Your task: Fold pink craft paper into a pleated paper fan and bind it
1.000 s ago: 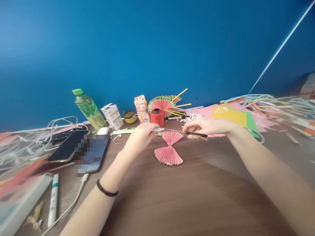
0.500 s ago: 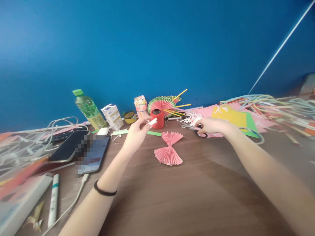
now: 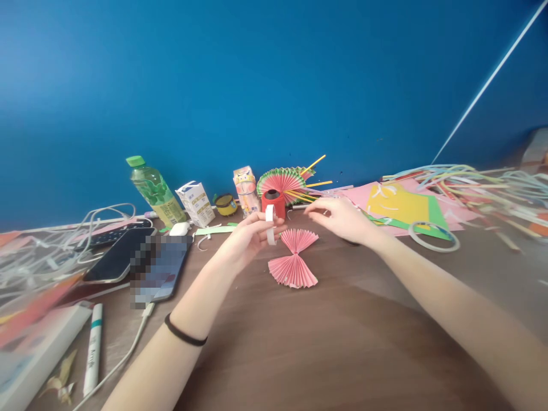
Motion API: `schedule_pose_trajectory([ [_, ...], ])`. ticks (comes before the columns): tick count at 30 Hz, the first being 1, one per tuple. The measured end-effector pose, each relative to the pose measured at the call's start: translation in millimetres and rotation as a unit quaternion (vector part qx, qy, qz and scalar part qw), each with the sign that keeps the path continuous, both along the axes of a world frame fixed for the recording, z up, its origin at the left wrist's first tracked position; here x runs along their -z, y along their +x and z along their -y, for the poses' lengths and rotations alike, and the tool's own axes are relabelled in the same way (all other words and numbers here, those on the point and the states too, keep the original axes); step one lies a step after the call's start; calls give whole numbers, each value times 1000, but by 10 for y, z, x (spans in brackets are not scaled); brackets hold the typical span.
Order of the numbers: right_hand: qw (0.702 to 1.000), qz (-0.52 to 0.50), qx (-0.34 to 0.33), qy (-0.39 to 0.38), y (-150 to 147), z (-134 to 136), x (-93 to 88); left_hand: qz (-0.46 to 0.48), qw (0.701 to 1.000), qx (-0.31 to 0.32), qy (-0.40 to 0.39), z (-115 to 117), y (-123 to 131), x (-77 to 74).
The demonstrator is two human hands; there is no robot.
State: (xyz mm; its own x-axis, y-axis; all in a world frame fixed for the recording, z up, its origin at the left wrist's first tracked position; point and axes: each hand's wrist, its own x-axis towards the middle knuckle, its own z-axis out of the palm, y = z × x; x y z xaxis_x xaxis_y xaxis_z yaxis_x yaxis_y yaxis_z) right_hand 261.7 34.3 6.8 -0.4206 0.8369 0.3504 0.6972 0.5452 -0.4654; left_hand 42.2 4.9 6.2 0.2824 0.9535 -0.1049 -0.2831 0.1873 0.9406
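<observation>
My left hand (image 3: 248, 242) is closed with a short white strip (image 3: 270, 225), likely tape or paper, standing upright at its fingertips. My right hand (image 3: 342, 220) hovers to the right with fingers and thumb apart, and I see nothing between them. Below and between the hands lies a pink pleated paper fan (image 3: 295, 264), spread above and below a pinched middle like a bow. Right behind the left fingertips stands a red spool-like roll (image 3: 274, 201). Under the right hand only a sliver of a dark handle (image 3: 353, 244) shows.
Behind stand a pink and green pleated fan (image 3: 282, 180), a decorated carton (image 3: 247, 188), a white box (image 3: 196, 202) and a green bottle (image 3: 156, 191). Phones (image 3: 165, 274) and tangled strips lie left. Coloured paper (image 3: 400, 206) and a tape ring (image 3: 433, 236) lie right.
My right hand has left the black-handled scissors and moved left, its fingers now apart. My left hand has shifted slightly right and lower, turning so the white strip stands upright.
</observation>
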Motion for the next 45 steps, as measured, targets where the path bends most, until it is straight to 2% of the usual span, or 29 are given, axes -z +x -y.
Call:
schedule_pose_trajectory([
  [4,986,-138,-92,34,-290,226,19,9,1000,6,-18,49,88,-7],
  [9,973,-201,-109,42,-434,364,87,13,1000,-10,-16,98,168,37],
  [13,969,-215,-111,47,-471,354,182,44,999,-13,13,111,205,94],
  [17,967,-216,-122,56,-475,321,238,70,998,-4,-7,102,225,100],
  [30,963,-196,-123,140,-480,343,254,63,996,-58,4,96,218,120],
  [36,956,-205,-112,175,-489,333,266,45,998,-38,12,131,224,76],
  [40,958,-213,-96,169,-482,333,247,40,999,-14,9,137,224,78],
  [45,959,-215,-91,158,-471,352,217,8,999,-25,20,125,235,108],
])
